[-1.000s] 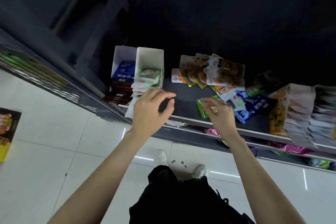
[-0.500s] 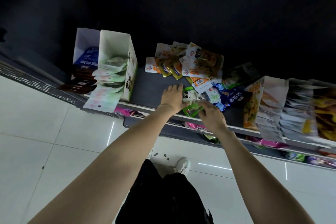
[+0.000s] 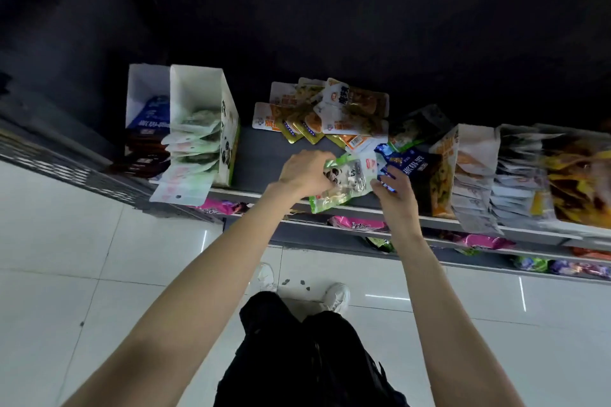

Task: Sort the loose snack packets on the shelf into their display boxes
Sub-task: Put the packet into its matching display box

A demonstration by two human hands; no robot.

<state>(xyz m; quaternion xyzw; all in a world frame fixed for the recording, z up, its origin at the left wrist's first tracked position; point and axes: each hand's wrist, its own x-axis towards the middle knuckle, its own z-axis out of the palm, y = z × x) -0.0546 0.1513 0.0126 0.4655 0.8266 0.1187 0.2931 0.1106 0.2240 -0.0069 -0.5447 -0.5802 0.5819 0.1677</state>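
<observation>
Up off the shelf (image 3: pixel 264 155) comes the green packet (image 3: pixel 340 185) since half a second ago, and now we have it lifted over the front edge. Our left hand (image 3: pixel 305 172) grips its left side, fingers curled round it. Our right hand (image 3: pixel 395 190) sits at three o'clock of the packet, fingers on a blue packet (image 3: pixel 410 163); we cannot tell whether they grasp it. At nine o'clock stands the white display box (image 3: pixel 201 92) of matching green packets. At twelve o'clock lies the loose orange pile (image 3: pixel 334 116).
</observation>
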